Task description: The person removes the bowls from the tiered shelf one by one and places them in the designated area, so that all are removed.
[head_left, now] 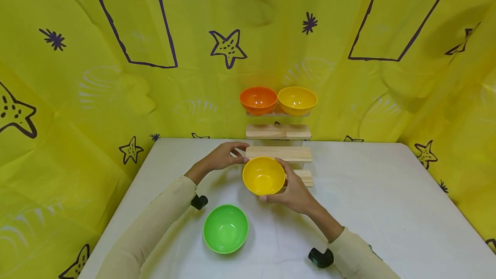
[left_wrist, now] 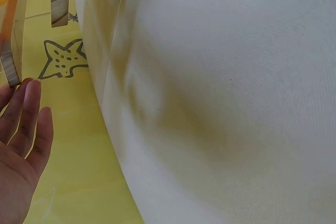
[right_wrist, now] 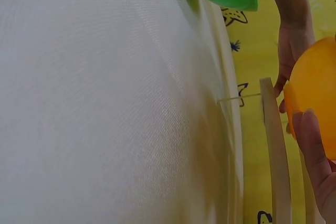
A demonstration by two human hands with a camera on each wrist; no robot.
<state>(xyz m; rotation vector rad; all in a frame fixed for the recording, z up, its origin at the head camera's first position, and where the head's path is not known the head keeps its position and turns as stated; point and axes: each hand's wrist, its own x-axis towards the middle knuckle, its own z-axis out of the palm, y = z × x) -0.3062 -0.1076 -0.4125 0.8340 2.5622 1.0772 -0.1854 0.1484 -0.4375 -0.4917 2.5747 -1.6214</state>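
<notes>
My right hand (head_left: 296, 193) grips a yellow bowl (head_left: 264, 176) by its right side, thumb at the near edge and fingers at the far edge. The bowl is tilted toward the head camera, in front of a stepped wooden rack (head_left: 279, 153). At the left end of one step, my left hand (head_left: 222, 156) holds the wood between thumb and fingers. In the left wrist view, that hand (left_wrist: 21, 145) has its fingertips at the step's end. A green bowl (head_left: 226, 229) sits on the table, nearer the body. The right wrist view shows the held bowl (right_wrist: 317, 95) from its outside.
An orange bowl (head_left: 258, 100) and another yellow bowl (head_left: 298, 101) stand side by side on the rack's top step. The white table (head_left: 372, 210) meets yellow patterned cloth (head_left: 271, 51) at the back and sides. Black wrist devices (head_left: 320, 258) show beside both sleeves.
</notes>
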